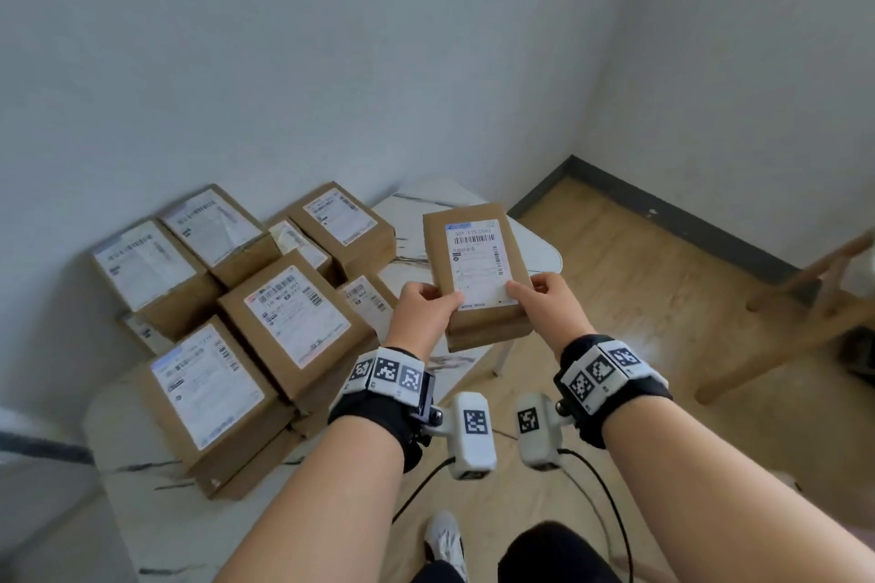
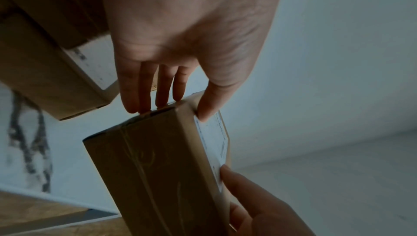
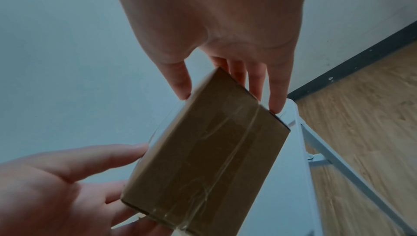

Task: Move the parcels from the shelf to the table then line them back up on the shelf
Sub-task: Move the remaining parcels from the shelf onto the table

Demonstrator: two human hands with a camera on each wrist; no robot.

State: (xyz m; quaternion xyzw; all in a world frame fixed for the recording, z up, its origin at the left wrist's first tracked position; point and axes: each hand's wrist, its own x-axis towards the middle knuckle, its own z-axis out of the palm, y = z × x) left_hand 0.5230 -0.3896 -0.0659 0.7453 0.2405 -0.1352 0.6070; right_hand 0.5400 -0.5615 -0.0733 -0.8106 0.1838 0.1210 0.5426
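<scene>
Two bare hands hold a flat brown cardboard parcel (image 1: 476, 272) with a white shipping label in the air above the right end of a white marble-patterned table (image 1: 416, 215). The left hand (image 1: 423, 309) pinches the parcel's near left corner, thumb on the labelled face and fingers (image 2: 144, 86) reaching along the underside; the right hand (image 1: 544, 301) pinches the near right corner the same way, thumb on the label's edge, fingers (image 3: 257, 79) behind the box. The parcel is tilted, its labelled face turned up toward the person, its taped back showing in both wrist views. To the left of the left hand, a cluster of brown cardboard parcels (image 1: 289, 312) with white labels lies packed together on the table, some stacked on others, against a pale wall (image 1: 284, 62). To the right of the right hand, a light wooden floor (image 1: 639, 279) runs to a dark skirting board (image 1: 686, 218), and a pale wooden frame (image 1: 805, 312) stands near the edge of view. Below the hands, black wristbands (image 1: 611, 374) with white coded markers circle both wrists.
</scene>
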